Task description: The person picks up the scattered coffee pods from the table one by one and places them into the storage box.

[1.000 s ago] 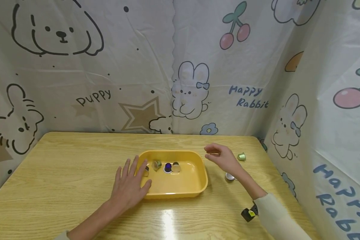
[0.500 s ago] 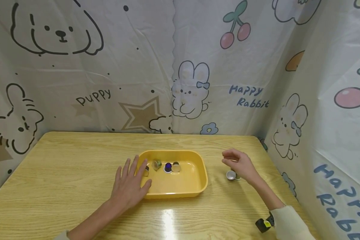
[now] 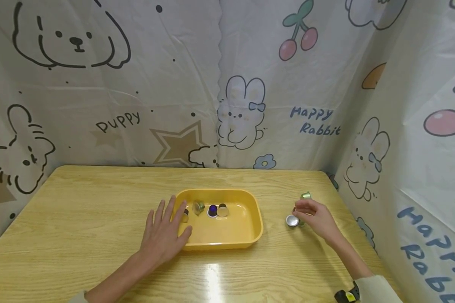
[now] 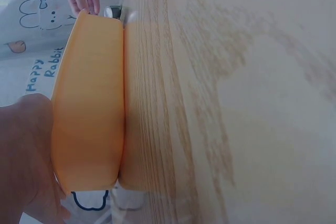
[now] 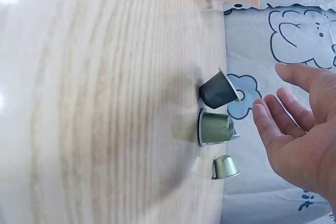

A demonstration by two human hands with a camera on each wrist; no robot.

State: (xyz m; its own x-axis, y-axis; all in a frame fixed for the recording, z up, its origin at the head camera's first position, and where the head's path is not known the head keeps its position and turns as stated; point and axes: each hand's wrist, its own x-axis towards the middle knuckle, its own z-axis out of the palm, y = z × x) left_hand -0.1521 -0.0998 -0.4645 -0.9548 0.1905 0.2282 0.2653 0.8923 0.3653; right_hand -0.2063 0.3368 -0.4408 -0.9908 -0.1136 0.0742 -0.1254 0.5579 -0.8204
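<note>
My left hand lies spread over the left end of a yellow plastic tray, its fingers straight across the rim. In the tray are several coffee capsules, among them a green one and a dark blue one; another is partly hidden by the left fingers. To the tray's right, my right hand hovers above loose capsules, fingers loosely bent and thumb apart. In the right wrist view a dark grey capsule, a green capsule and a paler green capsule stand beyond the fingertips, with nothing in the hand.
The wooden table backs onto a printed curtain, which also closes off the right side. A black strap device with a yellow mark sits at the right wrist.
My right hand has moved right and slightly toward me, from beside the tray's right rim to above the loose capsules. The left hand and tray have stayed in place.
</note>
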